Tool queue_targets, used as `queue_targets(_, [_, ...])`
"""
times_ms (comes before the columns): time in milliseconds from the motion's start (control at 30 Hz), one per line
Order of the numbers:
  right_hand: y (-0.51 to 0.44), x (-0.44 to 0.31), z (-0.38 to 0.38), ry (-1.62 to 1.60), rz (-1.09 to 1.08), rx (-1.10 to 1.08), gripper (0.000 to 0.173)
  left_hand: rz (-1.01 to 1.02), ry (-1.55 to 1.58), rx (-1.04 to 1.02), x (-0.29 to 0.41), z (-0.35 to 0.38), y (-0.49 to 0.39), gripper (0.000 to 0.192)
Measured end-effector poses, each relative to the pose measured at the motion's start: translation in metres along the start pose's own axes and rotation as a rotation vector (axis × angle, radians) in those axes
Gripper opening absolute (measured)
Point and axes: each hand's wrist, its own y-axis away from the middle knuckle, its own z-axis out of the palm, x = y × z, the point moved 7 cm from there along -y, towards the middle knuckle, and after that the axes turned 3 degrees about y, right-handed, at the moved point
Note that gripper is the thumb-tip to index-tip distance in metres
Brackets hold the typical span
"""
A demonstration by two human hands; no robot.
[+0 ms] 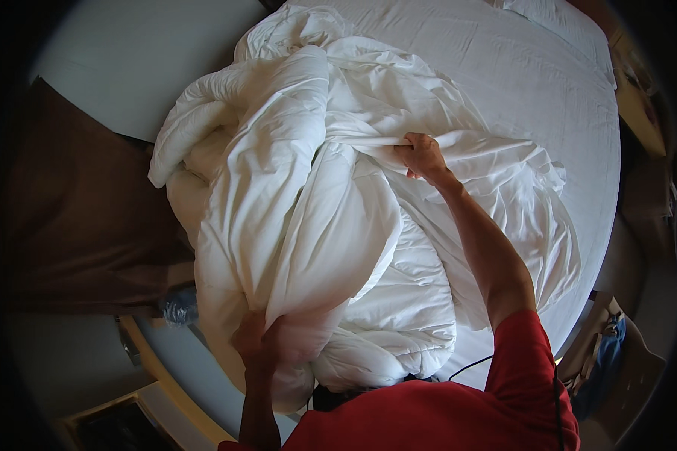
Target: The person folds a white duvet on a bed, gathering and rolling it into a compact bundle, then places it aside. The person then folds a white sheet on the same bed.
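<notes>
A thick white duvet [395,304] lies bunched on the bed, with a thin white fabric cover [496,169] spread and creased around and over it. My right hand [423,155] grips a gathered fold of the thin fabric near the middle of the heap, arm stretched forward. Low on the left, close to my body, my left hand [256,338] is closed on a bunch of the white fabric pulled taut towards me; its fingers are partly in shadow and blurred. Between my hands the fabric hangs in long folds, and the quilted duvet shows beneath its edge.
The bed's white fitted sheet [553,96] extends to the right, with a pillow [564,28] at the far corner. A brown curtain [90,225] hangs at left above a clear plastic bag [180,307]. A chair [626,372] holding blue cloth stands at lower right.
</notes>
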Motion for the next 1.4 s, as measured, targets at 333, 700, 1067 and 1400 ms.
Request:
queue_targets(333, [0.034,0.145,-0.304,-0.520,0.195,1.039,0.015,-0.467,0.035,0.134,-0.093,-0.033,0.023,0.013])
queue_targets(700, [0.137,0.227,-0.186,-0.403,0.305,0.547,0.015,-0.293,0.343,0.071,-0.070,0.026,0.002,0.015])
queue_targets(1067, [0.286,0.201,0.049,0.357,0.078,0.278,0.050,-0.123,0.223,-0.012,-0.028,0.073,0.009,0.029])
queue_targets(1400, [0.366,0.259,0.056,0.098,0.609,-0.038,0.082,-0.203,-0.071,0.385,-0.095,-0.032,0.050,0.089])
